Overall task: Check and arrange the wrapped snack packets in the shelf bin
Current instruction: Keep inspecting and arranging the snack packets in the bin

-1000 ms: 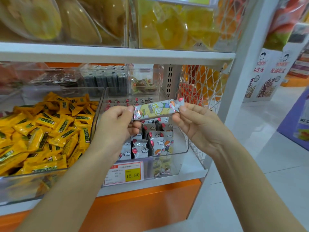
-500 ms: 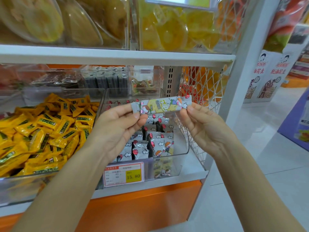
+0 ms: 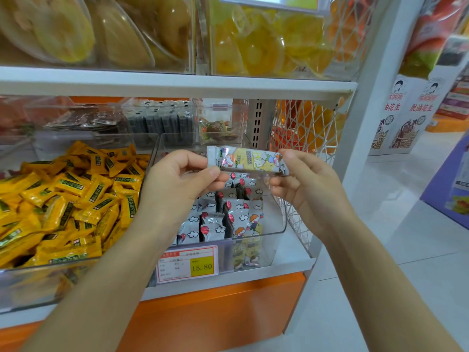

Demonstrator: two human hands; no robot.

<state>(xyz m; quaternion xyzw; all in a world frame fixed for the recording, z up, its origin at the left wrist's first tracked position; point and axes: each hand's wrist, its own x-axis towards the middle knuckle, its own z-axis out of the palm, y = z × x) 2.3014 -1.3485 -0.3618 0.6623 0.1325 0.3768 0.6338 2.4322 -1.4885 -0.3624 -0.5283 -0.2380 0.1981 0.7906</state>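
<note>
**Reporter:** Snack aisle, lower shelf: what are we looking at?

**Me:** I hold one snack packet (image 3: 247, 161) level, just above the clear bin (image 3: 278, 214). My left hand (image 3: 177, 184) pinches its left end between thumb and curled fingers. My right hand (image 3: 307, 189) pinches the right end, its lower fingers loosely bent. I judge this to be the checking step, with placing it in the bin not yet done.

**Reporter:** What could go wrong from here?

**Me:** The wrapper looks glossy, so a light pinch on the sealed ends could let it slip. It would drop onto the standing packets (image 3: 228, 219) in the bin and knock the rows askew. Pulling the ends apart too hard could strain a seal. Pushing it in flat could leave it lying across the rows instead of upright among them.

**Reporter:** And the count?

**Me:** One packet in hand, two hands on it, one bin below. Inside the bin I make out roughly a dozen packets, but my left hand hides part of the rows, so I have no exact figure. One price tag (image 3: 187, 262) sits on the bin's front. Left of the bin, the yellow packets (image 3: 71, 199) are heaped too thick to count.
</note>
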